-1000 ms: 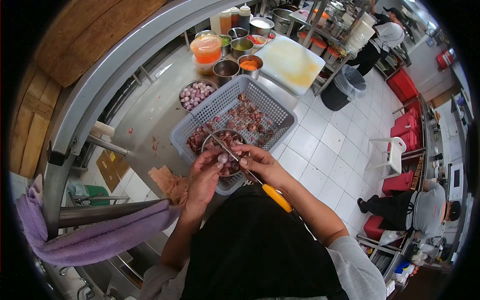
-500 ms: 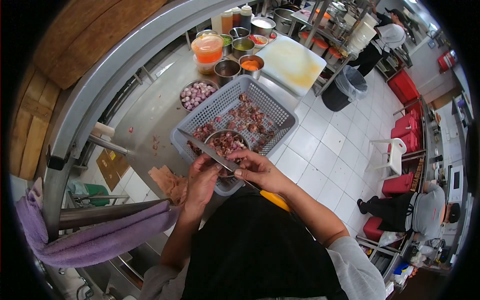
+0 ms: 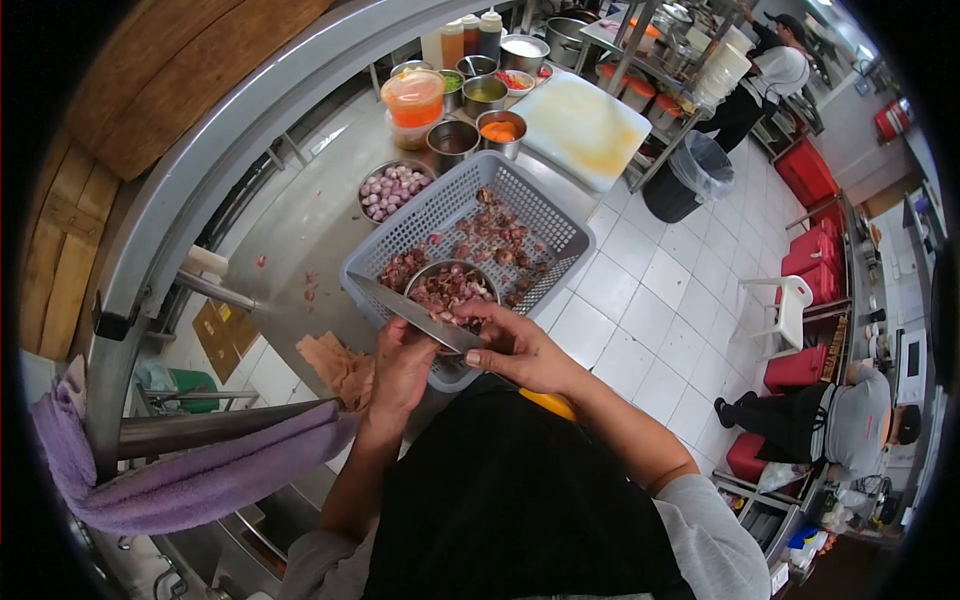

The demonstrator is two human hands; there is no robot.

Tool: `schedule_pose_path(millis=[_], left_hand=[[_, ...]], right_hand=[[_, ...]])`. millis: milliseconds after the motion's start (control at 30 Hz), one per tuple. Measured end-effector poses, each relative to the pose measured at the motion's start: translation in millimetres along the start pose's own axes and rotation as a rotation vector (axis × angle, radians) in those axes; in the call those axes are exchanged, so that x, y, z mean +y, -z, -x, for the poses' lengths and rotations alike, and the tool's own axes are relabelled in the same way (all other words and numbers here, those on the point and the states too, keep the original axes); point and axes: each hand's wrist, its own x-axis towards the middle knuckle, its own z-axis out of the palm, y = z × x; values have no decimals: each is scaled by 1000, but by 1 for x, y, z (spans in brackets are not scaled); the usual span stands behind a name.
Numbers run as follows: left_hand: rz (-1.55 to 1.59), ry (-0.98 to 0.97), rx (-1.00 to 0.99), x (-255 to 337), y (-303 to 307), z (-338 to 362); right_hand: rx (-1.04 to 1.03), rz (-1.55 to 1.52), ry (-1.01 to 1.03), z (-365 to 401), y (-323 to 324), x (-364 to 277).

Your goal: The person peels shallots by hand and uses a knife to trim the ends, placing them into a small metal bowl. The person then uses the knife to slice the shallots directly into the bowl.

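Note:
My right hand [image 3: 520, 348] grips a knife with a broad steel blade [image 3: 418, 318] and a yellow handle [image 3: 548, 403]. The blade points to the upper left, over a grey perforated basket [image 3: 572, 232]. Under the blade, the fingers of my left hand [image 3: 402, 362] are curled in; whatever they pinch is hidden. Just beyond my hands, a round metal bowl of shallots and skins [image 3: 452, 286] sits inside the basket. Loose reddish-brown skins [image 3: 505, 235] lie on the basket's floor. Beside the basket stands a metal bowl of peeled shallots [image 3: 395, 192].
Behind the basket are metal containers [image 3: 455, 140], an orange-filled tub [image 3: 414, 97], squeeze bottles [image 3: 490, 35] and a white cutting board [image 3: 575, 130]. Brown paper [image 3: 338, 370] lies left, near a purple towel [image 3: 200, 480]. Two people work at the right, past a bin [image 3: 685, 178].
The knife has turned so more of its blade's flat side shows, and its handle has dropped lower behind my right wrist. Both hands stay in nearly the same place over the basket's near edge.

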Motion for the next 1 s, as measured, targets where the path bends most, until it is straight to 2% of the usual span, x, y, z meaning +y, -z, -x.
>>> schedule_pose_path(millis=[167,367,467,533,567,667,800,900,1000], left_hand=[[35,-5,-31,1,0,1],[20,-41,64,-1,-2,2],[-13,-14,5,5,-1,0],[-42,23,-91,8,1,0],[-44,24,-90,8,2,0],[-39,5,-115,9,-2,-1],[26,-41,-78,7,-3,-2],[-5,-80,-56,7,-4,-2],[-49,-116,-26,7,-4,-1]], right_hand=[[-12,36,2,-1,1,-2],[-40,66,14,-1,0,-4],[-60,-68,23,-5,4,0],[-61,-335,-142,-1,9,-6],[-55,-395,-144,-2,13,-1],[-31,-400,-170,-3,22,-1],[12,-145,-164,-3,24,10],[75,-84,-124,0,19,9],[41,-108,-128,4,14,-2]])
